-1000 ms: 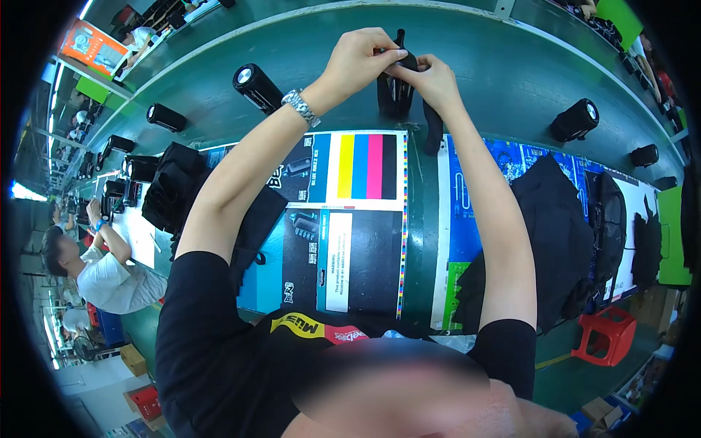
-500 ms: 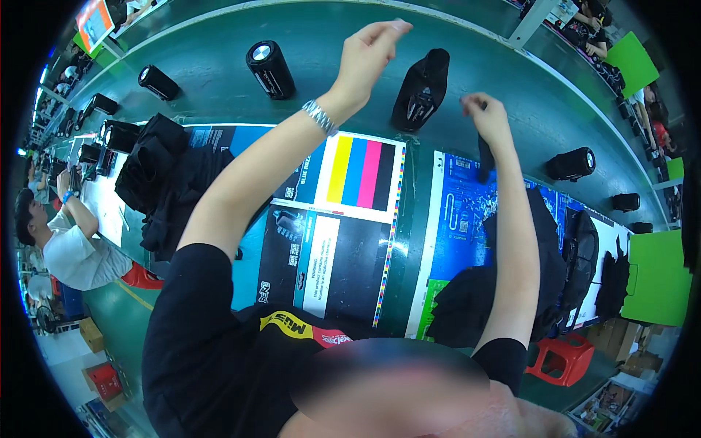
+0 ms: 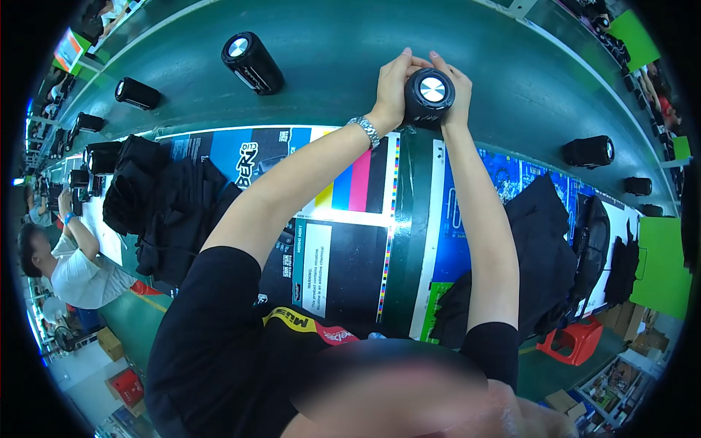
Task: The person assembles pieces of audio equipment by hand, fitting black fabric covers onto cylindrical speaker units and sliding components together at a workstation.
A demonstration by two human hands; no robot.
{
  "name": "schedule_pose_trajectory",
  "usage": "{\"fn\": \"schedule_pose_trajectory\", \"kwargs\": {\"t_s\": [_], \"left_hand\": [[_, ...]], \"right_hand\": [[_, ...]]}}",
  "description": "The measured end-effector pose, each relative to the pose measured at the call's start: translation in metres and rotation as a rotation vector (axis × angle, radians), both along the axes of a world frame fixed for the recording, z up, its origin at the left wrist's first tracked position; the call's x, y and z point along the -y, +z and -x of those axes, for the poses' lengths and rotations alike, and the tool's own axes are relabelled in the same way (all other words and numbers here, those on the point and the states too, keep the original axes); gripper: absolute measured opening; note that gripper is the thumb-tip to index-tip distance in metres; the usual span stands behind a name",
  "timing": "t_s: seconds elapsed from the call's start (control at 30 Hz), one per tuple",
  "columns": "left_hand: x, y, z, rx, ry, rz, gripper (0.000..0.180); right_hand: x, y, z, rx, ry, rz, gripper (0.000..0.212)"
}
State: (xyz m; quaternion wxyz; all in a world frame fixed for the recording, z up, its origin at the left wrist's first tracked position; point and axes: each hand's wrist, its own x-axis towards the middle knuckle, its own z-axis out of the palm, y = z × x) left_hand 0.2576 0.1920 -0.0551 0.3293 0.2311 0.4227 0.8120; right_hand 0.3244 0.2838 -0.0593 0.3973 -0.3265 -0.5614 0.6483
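green bench [image 3: 411,241] is part-covered by sheets [image 3: 358,259]; cylinder [image 3: 427,102] is clasped by left hand [image 3: 391,89] and right hand [image 3: 459,93]; stool [image 3: 587,342] is seen.

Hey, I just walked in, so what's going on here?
A person holds a black cylinder with a shiny round end between the left hand and the right hand, above a green work surface. Similar cylinders sit spaced out to either side, and black fabric lies piled near both forearms.
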Motion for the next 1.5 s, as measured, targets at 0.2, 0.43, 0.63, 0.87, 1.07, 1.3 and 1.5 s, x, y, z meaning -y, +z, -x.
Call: {"fn": "schedule_pose_trajectory", "kwargs": {"t_s": [0.2,0.43,0.63,0.87,1.07,1.3,1.5], "left_hand": [[-0.017,-0.002,-0.007,-0.036,0.12,0.102,0.046],[0.022,0.023,0.004,-0.02,0.214,0.246,0.047],[0.101,0.107,-0.023,-0.406,-0.121,0.072,0.045],[0.166,0.128,-0.028,-0.469,-0.193,0.04,0.028],[0.212,0.116,-0.021,-0.231,0.085,-0.133,0.019],[0.245,0.093,-0.029,0.085,-0.119,-0.179,0.022],[0.266,0.096,-0.025,0.046,-0.399,0.106,0.03]], "right_hand": [[-0.025,-0.024,-0.009,0.12,-0.177,-0.229,0.037],[-0.04,0.053,-0.092,-0.003,-0.393,-0.004,0.055],[0.056,0.16,-0.098,-0.371,0.267,0.177,0.052],[0.155,0.179,-0.081,-0.212,0.168,-0.151,0.053],[0.177,0.112,-0.074,-0.156,0.414,0.333,0.061],[0.222,0.113,-0.062,-0.348,0.333,-0.044,0.007],[0.24,0.116,-0.061,-0.266,0.207,-0.485,0.006]]}}
